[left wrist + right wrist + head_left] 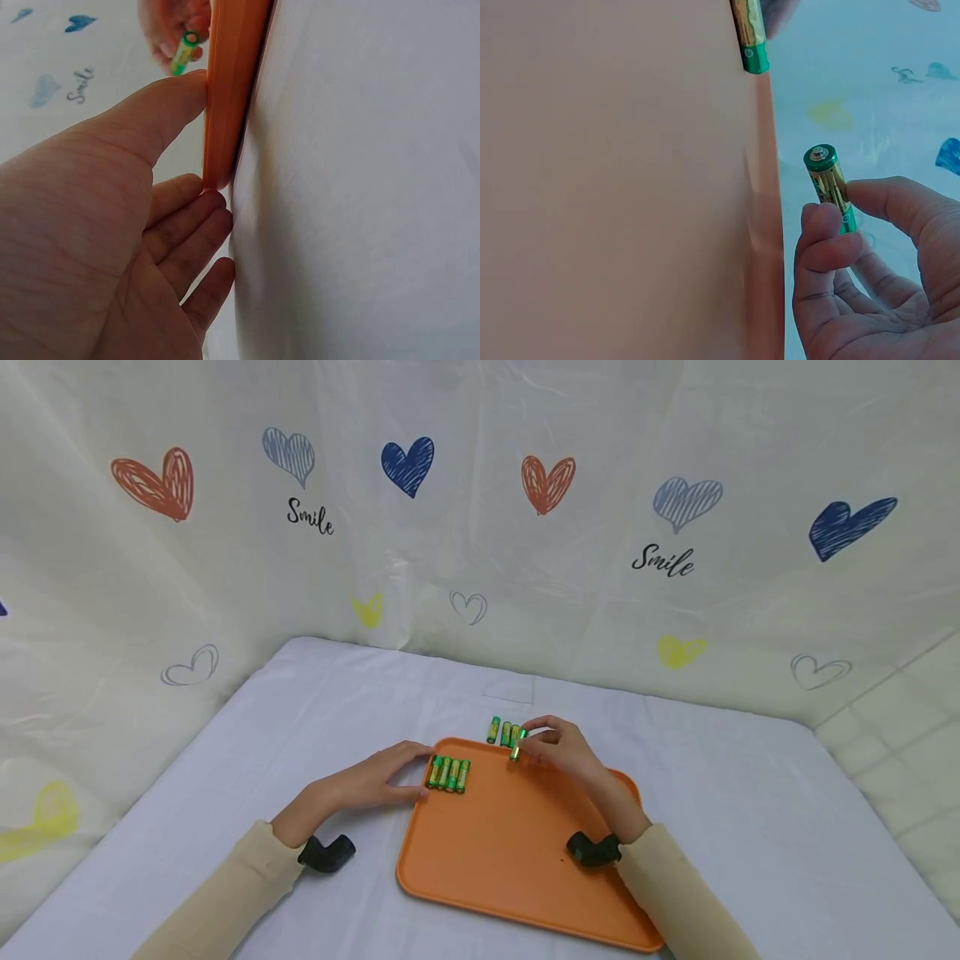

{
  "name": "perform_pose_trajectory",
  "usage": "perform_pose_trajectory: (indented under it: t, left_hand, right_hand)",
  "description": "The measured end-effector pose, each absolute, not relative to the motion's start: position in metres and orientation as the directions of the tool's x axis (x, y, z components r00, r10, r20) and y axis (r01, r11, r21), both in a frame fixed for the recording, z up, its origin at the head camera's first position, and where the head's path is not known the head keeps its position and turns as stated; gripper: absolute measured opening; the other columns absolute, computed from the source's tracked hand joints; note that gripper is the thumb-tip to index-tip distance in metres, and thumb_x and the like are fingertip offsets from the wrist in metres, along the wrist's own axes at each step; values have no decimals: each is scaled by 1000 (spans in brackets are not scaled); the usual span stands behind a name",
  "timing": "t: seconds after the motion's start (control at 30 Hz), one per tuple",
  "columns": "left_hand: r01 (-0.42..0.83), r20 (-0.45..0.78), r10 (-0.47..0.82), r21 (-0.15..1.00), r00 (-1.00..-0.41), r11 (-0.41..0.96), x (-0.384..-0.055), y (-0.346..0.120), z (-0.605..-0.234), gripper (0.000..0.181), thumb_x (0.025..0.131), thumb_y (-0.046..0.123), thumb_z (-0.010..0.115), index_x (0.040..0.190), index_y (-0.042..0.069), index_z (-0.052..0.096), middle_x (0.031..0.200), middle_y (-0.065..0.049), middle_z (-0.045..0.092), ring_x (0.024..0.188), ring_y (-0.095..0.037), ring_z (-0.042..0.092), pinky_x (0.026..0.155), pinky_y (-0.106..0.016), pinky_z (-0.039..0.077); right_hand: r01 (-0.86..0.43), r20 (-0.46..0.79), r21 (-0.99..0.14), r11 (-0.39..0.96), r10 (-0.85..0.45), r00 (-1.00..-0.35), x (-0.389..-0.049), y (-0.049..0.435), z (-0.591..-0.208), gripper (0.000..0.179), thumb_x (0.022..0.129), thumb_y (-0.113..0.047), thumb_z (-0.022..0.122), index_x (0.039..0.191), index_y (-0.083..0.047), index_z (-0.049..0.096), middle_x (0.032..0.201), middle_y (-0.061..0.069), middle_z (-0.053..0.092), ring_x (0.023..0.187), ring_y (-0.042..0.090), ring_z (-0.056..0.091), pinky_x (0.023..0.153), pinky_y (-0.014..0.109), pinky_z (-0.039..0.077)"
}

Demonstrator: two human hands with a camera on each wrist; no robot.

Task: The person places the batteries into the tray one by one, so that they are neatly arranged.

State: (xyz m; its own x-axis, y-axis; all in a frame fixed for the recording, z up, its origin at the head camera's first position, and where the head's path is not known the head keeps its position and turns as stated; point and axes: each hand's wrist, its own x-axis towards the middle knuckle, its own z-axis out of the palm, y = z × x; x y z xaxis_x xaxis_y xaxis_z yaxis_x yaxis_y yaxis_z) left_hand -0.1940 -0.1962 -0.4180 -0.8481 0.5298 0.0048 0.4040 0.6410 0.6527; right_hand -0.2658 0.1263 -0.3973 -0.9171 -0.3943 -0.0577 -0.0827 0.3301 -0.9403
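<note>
My right hand (pixel 566 752) pinches a green and gold battery (pixel 829 184) between thumb and fingers, over the far rim of an orange tray (pixel 487 852). In the right wrist view the battery stands tilted, with its metal button end up. My left hand (pixel 378 774) rests at the tray's far left corner, its thumb and fingertips on the rim and its fingers loosely extended. Just inside that corner, a row of several like batteries (pixel 448 773) lies side by side on the tray. Beyond the far rim lie three more batteries (pixel 493 729), the rightmost partly covered by the held one.
The tray sits on a white-covered table (pixel 345 693). A pale curtain (pixel 480 552) printed with hearts and "Smile" hangs behind it. Black wrist-worn devices (pixel 327 853) stick out at both cuffs, the right one over the tray.
</note>
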Motion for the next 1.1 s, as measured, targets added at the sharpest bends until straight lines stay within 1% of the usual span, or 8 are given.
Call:
perform_pose_trajectory:
  t: [0.3,0.4,0.43,0.5,0.63,0.67,0.83,1.1]
  left_hand:
    - [391,-7,524,657,-852,645,-194,-196,-418,70,91,42,68,147,10,40,146,-5,43,136,-22,38,113,-45,31]
    - [395,-5,526,655,-850,644,-195,-196,-419,71,91,42,68,147,10,40,146,-5,43,137,-22,37,113,-46,31]
    - [395,-6,526,654,-850,645,-195,-196,-419,71,91,42,68,147,10,40,146,-5,42,137,-22,37,113,-45,31]
    - [391,-9,524,655,-851,646,-195,-196,-419,71,91,43,68,147,10,40,147,-5,42,137,-23,37,113,-46,31]
    - [388,-11,523,657,-852,646,-196,-196,-420,71,91,43,68,147,10,39,147,-5,42,137,-23,37,113,-46,31]
    - [389,-10,524,657,-852,646,-196,-196,-420,71,91,43,68,147,10,39,146,-5,42,137,-22,37,113,-46,31]
    - [396,-5,529,659,-848,640,-196,-197,-421,71,91,42,68,147,10,40,146,-5,43,137,-22,37,113,-45,31]
    - [395,-6,531,662,-847,637,-197,-197,-420,69,91,42,68,146,10,41,145,-5,43,136,-22,38,113,-45,31]
  right_hand:
    - [-94,-63,-935,343,-420,-905,-259,114,-400,35,91,-17,69,120,0,59,83,7,70,66,20,61,60,29,49]
    - [-86,-78,-936,341,-439,-895,-256,110,-400,36,92,-17,69,122,1,59,85,9,69,67,20,62,60,29,48]
    - [-79,-87,-937,340,-446,-891,-253,108,-396,36,92,-16,68,122,2,58,86,11,69,68,22,62,61,30,48]
    - [-76,-93,-938,340,-455,-886,-251,105,-396,36,92,-16,68,122,1,58,87,10,69,69,23,63,61,30,48]
    - [-81,-102,-932,352,-472,-876,-250,99,-398,35,92,-16,68,122,1,59,88,10,70,68,21,62,61,29,49]
    - [-87,-100,-931,355,-476,-874,-253,99,-403,35,92,-18,69,121,-1,60,88,9,71,67,18,62,61,28,48]
    - [-89,-110,-933,350,-511,-853,-252,93,-407,35,92,-16,69,120,2,59,90,12,72,64,16,62,60,28,47]
    - [-114,-114,-922,370,-540,-834,-248,83,-407,34,91,-14,69,120,2,60,88,8,71,64,16,62,59,28,48]
